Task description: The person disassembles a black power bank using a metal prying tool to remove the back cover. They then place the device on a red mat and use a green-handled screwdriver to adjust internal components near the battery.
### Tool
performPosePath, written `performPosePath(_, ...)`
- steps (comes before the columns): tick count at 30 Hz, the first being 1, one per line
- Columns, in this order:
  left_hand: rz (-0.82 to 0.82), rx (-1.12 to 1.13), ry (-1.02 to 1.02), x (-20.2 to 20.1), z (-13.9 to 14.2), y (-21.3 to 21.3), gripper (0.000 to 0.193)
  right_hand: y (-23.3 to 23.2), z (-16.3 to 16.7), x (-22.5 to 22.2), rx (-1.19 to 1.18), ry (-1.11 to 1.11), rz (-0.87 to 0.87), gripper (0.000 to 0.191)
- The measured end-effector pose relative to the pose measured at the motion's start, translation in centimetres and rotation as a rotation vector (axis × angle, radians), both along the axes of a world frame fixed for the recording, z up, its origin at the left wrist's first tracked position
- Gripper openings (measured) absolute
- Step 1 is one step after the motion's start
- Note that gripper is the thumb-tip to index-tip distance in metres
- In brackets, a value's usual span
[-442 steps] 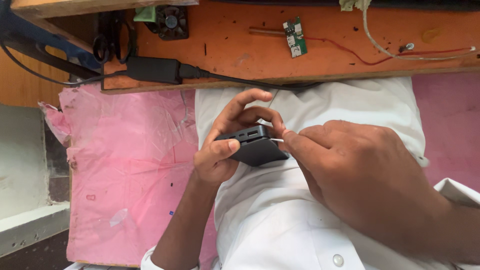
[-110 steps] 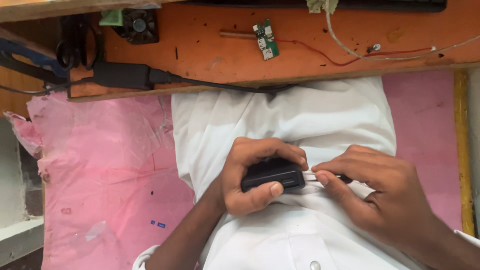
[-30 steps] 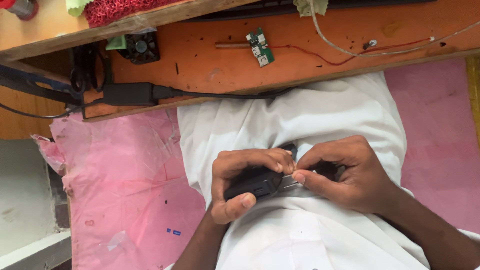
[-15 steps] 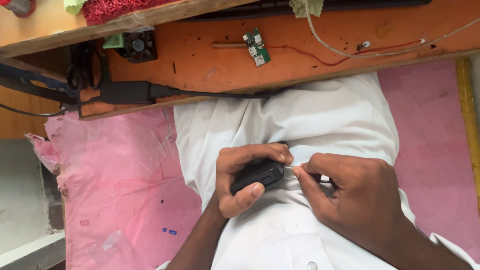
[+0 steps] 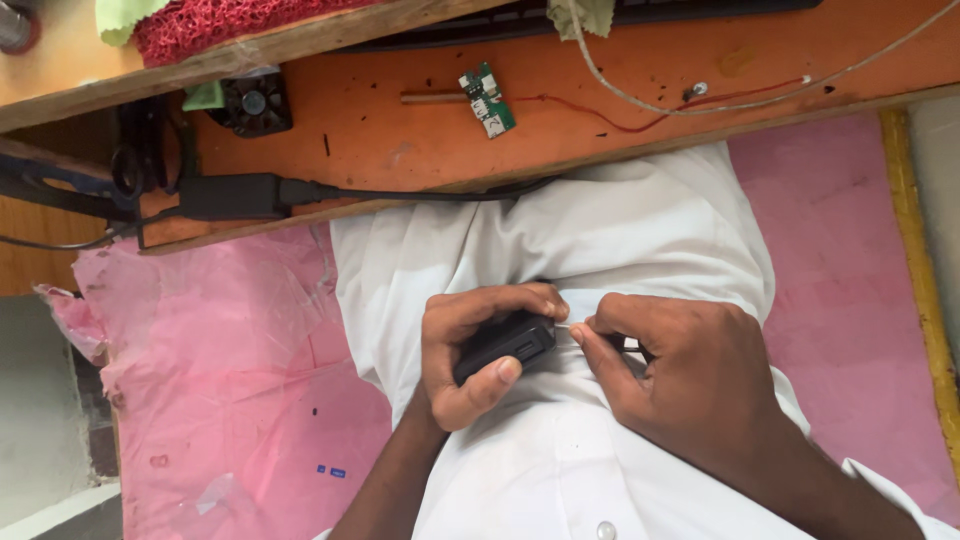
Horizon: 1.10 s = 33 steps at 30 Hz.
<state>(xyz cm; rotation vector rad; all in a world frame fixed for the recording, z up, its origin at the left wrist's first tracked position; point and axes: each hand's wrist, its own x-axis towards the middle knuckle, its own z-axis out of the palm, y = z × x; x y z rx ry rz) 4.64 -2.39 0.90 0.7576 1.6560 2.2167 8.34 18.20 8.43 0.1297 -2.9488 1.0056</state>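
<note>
While the left hand (image 5: pixel 470 350) wraps the small black device (image 5: pixel 505 345) at the middle of the frame, over the white shirt (image 5: pixel 560 240), the right hand (image 5: pixel 690 385) pinches a thin tool (image 5: pixel 572 326) whose tip touches the device's edge. To do this well, I think the grip must stay firm and the tool go straight, with light pressure. At the top lies a small green circuit board (image 5: pixel 488 100) on the orange table (image 5: pixel 400 140).
</note>
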Motion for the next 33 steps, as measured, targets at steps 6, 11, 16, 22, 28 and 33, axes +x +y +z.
performPosePath(6, -0.121, 0.039, -0.114, -1.3, 0.6, -0.7, 0.054, 2.4, 0.9, -4.1, 0.012, -0.195, 0.280, 0.013)
performPosePath(11, -0.217, -0.044, -0.046, -2.3, 0.9, -1.2, 0.054, 4.2, -0.2, -6.7, -0.044, -0.120, 0.603, 0.013)
performPosePath(16, -0.225, 0.072, -0.145, -2.2, 0.7, -1.1, 0.055, 3.1, 1.8, -7.2, -0.020, -0.063, 0.660, 0.018)
performPosePath(22, -0.118, 0.144, -0.156, -1.4, 0.1, -0.4, 0.053, -0.6, 2.3, -1.2, 0.215, 0.143, 0.129, 0.019)
performPosePath(28, -0.026, 0.064, -0.089, -0.1, 0.2, -0.3, 0.052, -1.3, 0.1, 1.1, 0.214, 0.150, 0.008, 0.025)
performPosePath(33, -0.026, 0.094, -0.056, 0.2, 0.3, -0.2, 0.052, -1.1, 0.8, 1.0, 0.038, 0.232, -0.001, 0.012)
